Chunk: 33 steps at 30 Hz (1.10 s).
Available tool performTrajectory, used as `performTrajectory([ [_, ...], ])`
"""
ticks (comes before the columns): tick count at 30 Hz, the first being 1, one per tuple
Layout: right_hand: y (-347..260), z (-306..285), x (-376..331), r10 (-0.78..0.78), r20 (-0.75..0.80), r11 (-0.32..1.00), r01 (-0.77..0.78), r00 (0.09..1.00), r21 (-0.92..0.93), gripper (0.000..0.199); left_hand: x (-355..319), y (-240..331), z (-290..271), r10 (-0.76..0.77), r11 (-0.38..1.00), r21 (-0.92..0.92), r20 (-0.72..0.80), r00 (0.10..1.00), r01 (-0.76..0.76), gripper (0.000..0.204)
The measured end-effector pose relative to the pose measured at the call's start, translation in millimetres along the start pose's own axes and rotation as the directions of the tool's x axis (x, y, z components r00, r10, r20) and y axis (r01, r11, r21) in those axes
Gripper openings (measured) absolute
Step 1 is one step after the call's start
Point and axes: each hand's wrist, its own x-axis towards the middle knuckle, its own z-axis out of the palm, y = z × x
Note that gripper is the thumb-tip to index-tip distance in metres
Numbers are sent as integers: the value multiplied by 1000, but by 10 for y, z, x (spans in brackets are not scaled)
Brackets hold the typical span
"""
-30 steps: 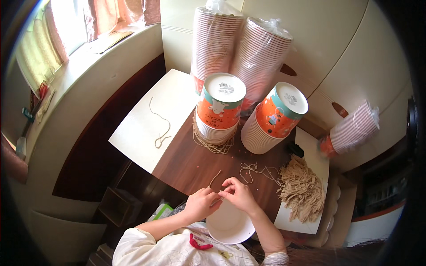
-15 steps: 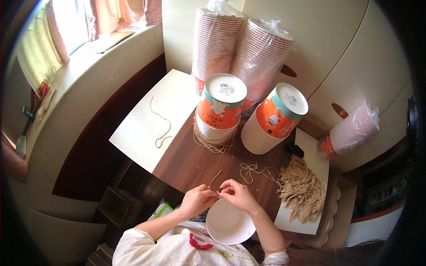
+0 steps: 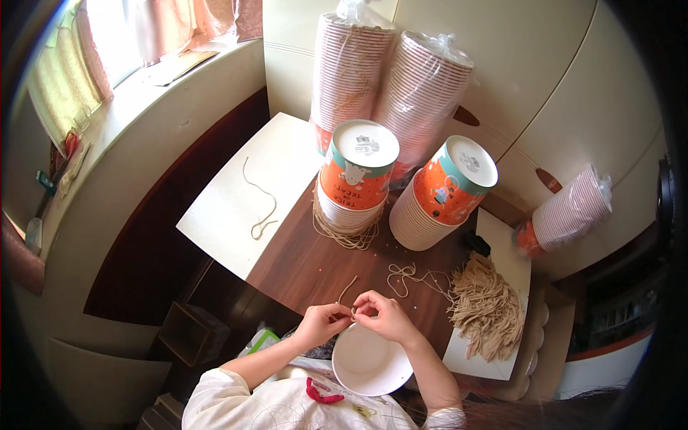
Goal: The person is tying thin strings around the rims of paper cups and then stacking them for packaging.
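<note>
Close together at the table's near edge, my left hand [image 3: 322, 324] and my right hand [image 3: 383, 315] pinch a piece of tan cord [image 3: 347, 289] between their fingertips. One end of the cord sticks up past the fingers and lies toward the table. My fingers partly hide where it passes into the rim of a white paper bucket [image 3: 370, 360], which rests against my lap with its open mouth toward me. My right wrist lies over the bucket's rim. Both hands are closed in a pinch.
Two upside-down stacks of orange paper buckets [image 3: 356, 183] [image 3: 450, 185] stand on the brown table [image 3: 287, 269]. Behind them rise tall plastic-wrapped stacks [image 3: 351, 72]. A heap of tan cords [image 3: 489, 308] lies at right, a loose cord [image 3: 266, 197] at left.
Both hands stay at the bucket's rim. The fingertips have shifted slightly on the cord, with the right fingers curled a little more; the rest looks the same.
</note>
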Motion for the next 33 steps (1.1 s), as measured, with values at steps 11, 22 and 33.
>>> performTrajectory([
  [11, -62, -17, -7, 28, 20, 999, -29, 999, 29, 21, 23, -93, 28, -214, 822, -509, 138, 967, 255, 11],
  [22, 24, 6, -38, -62, -30, 989, 57, 998, -140, 17, 5, -70, 43, -129, 782, -600, 106, 986, 167, 20],
  [33, 44, 24, -35, -78, -33, 985, 72, 996, -155, 13, -27, -11, 1, 147, 951, -282, 58, 987, -125, 29],
])
